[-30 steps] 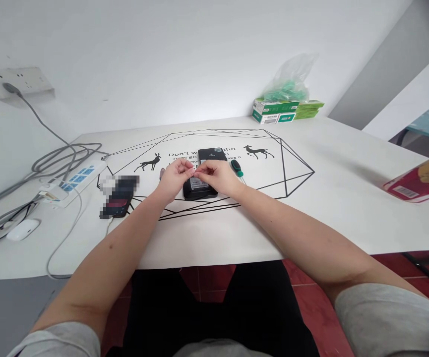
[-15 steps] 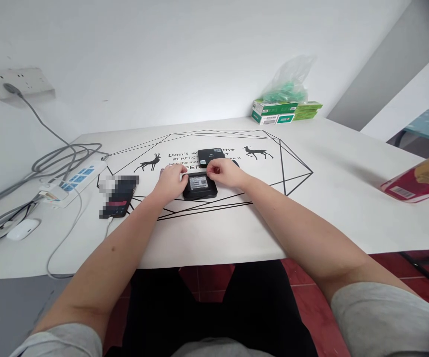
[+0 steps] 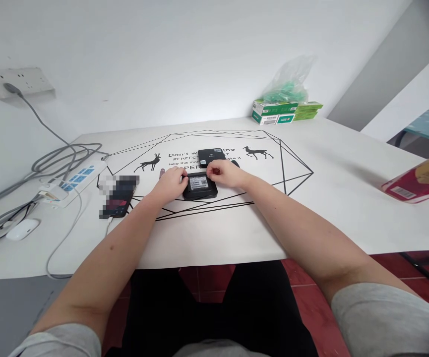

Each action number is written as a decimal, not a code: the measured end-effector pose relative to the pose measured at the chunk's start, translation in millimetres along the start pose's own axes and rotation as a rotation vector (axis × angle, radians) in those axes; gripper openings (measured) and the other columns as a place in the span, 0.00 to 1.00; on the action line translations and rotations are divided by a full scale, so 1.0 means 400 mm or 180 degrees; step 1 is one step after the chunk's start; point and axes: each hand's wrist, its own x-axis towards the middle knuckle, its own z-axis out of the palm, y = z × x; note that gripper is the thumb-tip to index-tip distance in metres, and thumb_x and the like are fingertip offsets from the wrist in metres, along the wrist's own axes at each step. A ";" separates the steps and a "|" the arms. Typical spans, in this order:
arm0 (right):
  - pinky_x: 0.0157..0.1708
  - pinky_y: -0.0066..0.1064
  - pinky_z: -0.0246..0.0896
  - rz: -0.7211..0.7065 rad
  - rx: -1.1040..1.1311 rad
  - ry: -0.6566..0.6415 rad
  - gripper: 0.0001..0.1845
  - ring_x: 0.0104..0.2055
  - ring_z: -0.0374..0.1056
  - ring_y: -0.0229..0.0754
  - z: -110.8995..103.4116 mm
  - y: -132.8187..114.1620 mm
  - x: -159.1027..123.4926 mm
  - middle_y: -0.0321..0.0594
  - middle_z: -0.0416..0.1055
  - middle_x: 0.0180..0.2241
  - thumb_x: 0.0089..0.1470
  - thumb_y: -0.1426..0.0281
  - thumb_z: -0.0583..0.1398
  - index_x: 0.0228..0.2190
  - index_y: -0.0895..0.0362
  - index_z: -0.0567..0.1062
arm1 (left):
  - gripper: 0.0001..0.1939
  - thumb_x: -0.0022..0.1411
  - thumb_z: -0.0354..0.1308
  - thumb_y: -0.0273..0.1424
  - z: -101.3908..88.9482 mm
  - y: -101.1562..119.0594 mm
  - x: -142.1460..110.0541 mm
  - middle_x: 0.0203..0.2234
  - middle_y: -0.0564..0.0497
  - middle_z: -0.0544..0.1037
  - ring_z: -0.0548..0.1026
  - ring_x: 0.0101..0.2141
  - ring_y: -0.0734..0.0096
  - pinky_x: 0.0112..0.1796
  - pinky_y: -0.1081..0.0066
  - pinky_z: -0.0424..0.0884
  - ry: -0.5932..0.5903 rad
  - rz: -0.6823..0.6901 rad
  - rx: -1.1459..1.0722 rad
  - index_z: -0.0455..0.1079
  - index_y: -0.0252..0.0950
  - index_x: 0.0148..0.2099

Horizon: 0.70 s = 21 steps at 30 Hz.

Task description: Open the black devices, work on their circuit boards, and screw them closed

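Observation:
A flat black rectangular case [image 3: 201, 192] lies in front of me on the table, a white printed label on its recessed upper face. My left hand [image 3: 170, 185] is closed at its left edge, thumb and fingers against the upper left corner. At the upper right corner, my right hand [image 3: 224, 172] has its thumb and forefinger pinched together; whatever is between them is too small to make out. Just beyond lies a black box [image 3: 210, 155] with small stickers, partly covered by my right hand.
A phone [image 3: 122, 197] on a charging cable lies left, near a power strip [image 3: 82, 179], coiled cables and a white mouse-like object [image 3: 23, 229]. Green-and-white boxes [image 3: 275, 113] with a plastic bag stand at the back. A red-and-yellow package [image 3: 418, 181] is at right.
My left hand has shifted very slightly down and left, showing more of a small brownish object behind it. The right hand and the case stay almost in place.

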 end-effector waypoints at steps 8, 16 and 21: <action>0.39 0.33 0.65 -0.0066 -0.0128 -0.0094 0.05 0.33 0.70 0.40 -0.007 0.007 -0.001 0.38 0.77 0.32 0.52 0.73 0.62 0.29 0.56 0.80 | 0.07 0.75 0.51 0.31 -0.004 0.007 -0.002 0.48 0.44 0.80 0.77 0.53 0.52 0.62 0.50 0.65 -0.0078 -0.0045 0.0125 0.72 0.41 0.47; 0.48 0.39 0.69 0.0593 -0.1187 -0.0053 0.10 0.45 0.76 0.50 -0.062 -0.044 -0.009 0.48 0.81 0.41 0.60 0.73 0.59 0.36 0.57 0.82 | 0.23 0.75 0.54 0.49 -0.030 0.028 -0.018 0.58 0.42 0.80 0.73 0.62 0.46 0.70 0.43 0.54 -0.0432 -0.0129 -0.0011 0.72 0.42 0.61; 0.49 0.49 0.73 0.2330 -0.1926 -0.0089 0.28 0.56 0.76 0.65 -0.128 -0.052 -0.031 0.62 0.73 0.61 0.63 0.56 0.64 0.58 0.58 0.76 | 0.59 0.52 0.69 0.62 -0.050 0.042 -0.032 0.76 0.39 0.62 0.56 0.74 0.35 0.73 0.41 0.47 -0.1141 0.0034 0.0054 0.58 0.43 0.78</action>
